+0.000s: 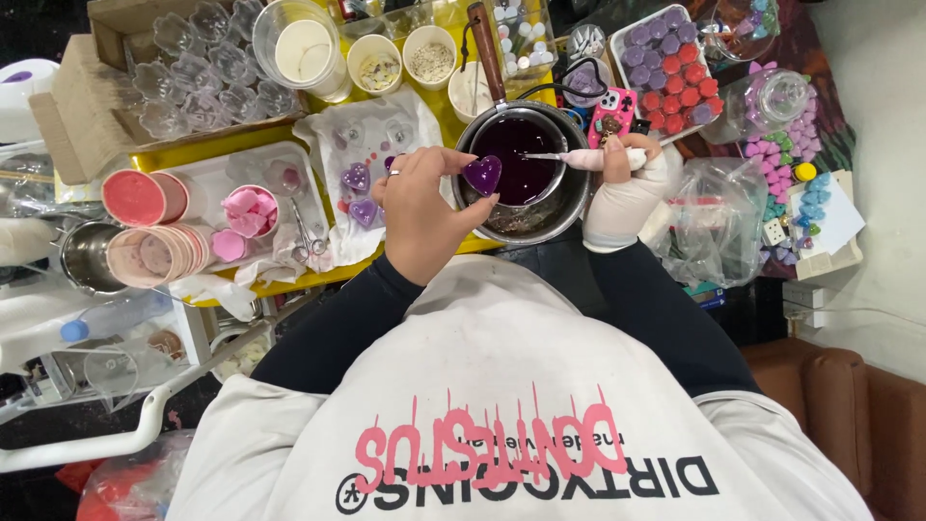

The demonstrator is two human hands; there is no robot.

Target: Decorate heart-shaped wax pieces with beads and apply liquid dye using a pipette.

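Your left hand (422, 207) curls its fingers shut, pinching beside the metal pot (524, 174). Your right hand (627, 183), wrapped in a white glove, grips closed at the pot's right rim.

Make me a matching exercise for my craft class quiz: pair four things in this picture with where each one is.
Things:
1. purple heart
2. small tool
3. pink pieces
4. tray of purple and red shapes

Places:
a. in a cup, far left
b. in the left hand
c. top right of the table
d. in the right hand, over the pot

Pairs: 1-b, 2-d, 3-a, 4-c
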